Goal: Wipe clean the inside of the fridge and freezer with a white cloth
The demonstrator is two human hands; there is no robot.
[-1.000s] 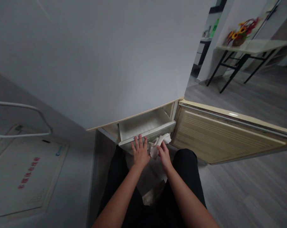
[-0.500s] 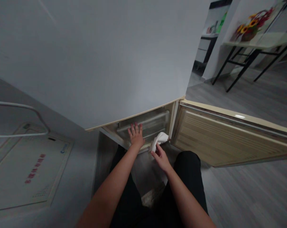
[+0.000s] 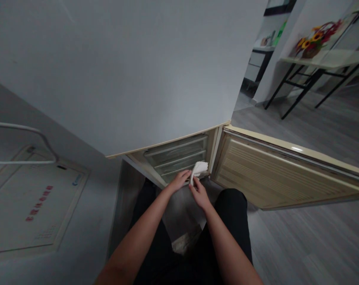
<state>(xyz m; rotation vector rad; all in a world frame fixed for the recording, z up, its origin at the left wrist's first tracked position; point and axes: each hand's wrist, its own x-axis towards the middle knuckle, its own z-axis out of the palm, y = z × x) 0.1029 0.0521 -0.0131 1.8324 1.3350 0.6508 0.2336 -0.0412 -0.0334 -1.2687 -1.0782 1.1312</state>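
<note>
My right hand [image 3: 199, 194] is closed on a crumpled white cloth [image 3: 200, 168], holding its lower left end between thumb and fingers. The rest of the cloth sticks up and to the right, in front of the low compartment. My left hand [image 3: 179, 180] is at the cloth's left edge, its fingers stretched out and their tips at the cloth; whether they pinch it is not clear. Behind both hands, clear ribbed drawer fronts [image 3: 179, 156] sit inside the opened fridge or freezer compartment.
The cream compartment door [image 3: 265, 170] hangs wide open to the right. Above the opening rises a large pale upper door [image 3: 143, 79]. At left are a wall panel [image 3: 33, 206] with red lettering and a white cable [image 3: 21, 161]. A table [image 3: 336, 59] bears a flower basket [image 3: 311, 48].
My left hand has left the drawer front and moved right and down to the cloth. The drawer looks pushed further in. My right hand keeps the cloth, now more upright.
</note>
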